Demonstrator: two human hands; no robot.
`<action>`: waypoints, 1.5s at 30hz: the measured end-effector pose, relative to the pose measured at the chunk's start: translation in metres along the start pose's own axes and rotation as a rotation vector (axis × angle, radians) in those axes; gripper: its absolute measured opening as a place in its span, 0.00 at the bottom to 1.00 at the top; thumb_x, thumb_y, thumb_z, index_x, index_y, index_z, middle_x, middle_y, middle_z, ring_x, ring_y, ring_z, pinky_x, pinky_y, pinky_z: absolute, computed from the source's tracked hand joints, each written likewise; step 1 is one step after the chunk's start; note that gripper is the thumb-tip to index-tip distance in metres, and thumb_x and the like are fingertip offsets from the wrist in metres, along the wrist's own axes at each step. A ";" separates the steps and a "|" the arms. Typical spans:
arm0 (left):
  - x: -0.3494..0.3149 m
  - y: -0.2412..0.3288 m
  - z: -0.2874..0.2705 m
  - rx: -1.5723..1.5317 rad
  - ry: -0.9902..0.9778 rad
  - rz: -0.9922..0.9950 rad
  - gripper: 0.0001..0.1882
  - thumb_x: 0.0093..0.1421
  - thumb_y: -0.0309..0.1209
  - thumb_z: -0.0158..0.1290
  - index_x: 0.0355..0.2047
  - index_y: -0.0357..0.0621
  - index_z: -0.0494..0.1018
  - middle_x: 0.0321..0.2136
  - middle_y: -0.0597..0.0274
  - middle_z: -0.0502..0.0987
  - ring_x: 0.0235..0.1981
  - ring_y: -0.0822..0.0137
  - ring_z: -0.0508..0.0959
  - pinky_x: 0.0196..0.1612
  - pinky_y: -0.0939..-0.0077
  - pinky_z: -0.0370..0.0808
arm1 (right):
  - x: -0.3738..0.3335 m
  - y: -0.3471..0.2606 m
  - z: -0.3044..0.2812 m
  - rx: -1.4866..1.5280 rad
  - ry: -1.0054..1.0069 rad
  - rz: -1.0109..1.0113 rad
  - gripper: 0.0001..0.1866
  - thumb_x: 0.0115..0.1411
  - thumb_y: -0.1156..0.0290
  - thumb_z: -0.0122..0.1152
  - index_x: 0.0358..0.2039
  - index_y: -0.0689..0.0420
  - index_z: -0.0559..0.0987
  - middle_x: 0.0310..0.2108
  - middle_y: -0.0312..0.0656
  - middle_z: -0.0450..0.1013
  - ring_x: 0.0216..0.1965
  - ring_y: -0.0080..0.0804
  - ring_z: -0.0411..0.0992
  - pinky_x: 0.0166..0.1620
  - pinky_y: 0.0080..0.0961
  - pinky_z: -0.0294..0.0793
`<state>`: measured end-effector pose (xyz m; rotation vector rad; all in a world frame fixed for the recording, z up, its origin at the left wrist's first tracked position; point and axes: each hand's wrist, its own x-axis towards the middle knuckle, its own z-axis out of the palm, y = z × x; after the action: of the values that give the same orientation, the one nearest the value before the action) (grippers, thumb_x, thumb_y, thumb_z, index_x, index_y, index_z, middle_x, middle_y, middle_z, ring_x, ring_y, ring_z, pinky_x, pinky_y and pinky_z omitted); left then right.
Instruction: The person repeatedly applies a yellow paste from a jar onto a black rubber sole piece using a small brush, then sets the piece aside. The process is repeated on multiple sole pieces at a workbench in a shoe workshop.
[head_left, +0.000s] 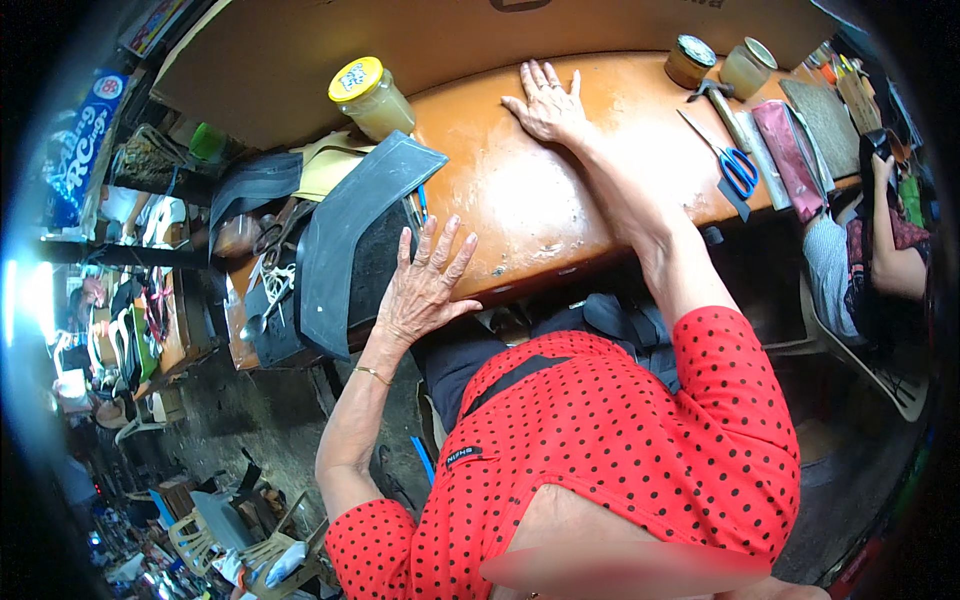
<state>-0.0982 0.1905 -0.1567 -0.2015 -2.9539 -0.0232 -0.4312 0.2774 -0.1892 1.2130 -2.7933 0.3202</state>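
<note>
My right hand (550,108) lies flat with its fingers spread on the shiny orange-brown tabletop (480,190), toward the back edge. Nothing is in it. Close to the front edge of the table, my left hand (425,288) is also spread and holds nothing. Its fingertips are beside a dark grey curved sheet (340,235) with a black piece (385,245) against it; whether they touch is unclear. Past those fingertips, a blue pen-like stick (422,203) pokes out by the sheet's edge.
A yellow-lidded jar (378,105) stands at the back left. Scissors with metal handles (275,285) lie at the left end. To the right are blue-handled scissors (738,172), a hammer (722,108), two jars (690,62) and a pink pouch (787,140). Another person (890,240) sits far right.
</note>
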 end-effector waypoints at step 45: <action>0.001 0.000 0.003 -0.102 0.350 -0.069 0.67 0.35 0.67 0.58 0.67 0.48 0.39 0.67 0.48 0.42 0.67 0.43 0.40 0.66 0.45 0.39 | -0.083 -0.055 -0.020 -0.278 -0.013 -0.303 0.38 0.64 0.44 0.35 0.64 0.60 0.53 0.66 0.51 0.47 0.67 0.53 0.44 0.65 0.55 0.40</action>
<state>-0.0997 0.1907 -0.1593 -0.0970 -2.6102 -0.1978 -0.3351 0.3044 -0.1740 1.5328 -2.5001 -0.0948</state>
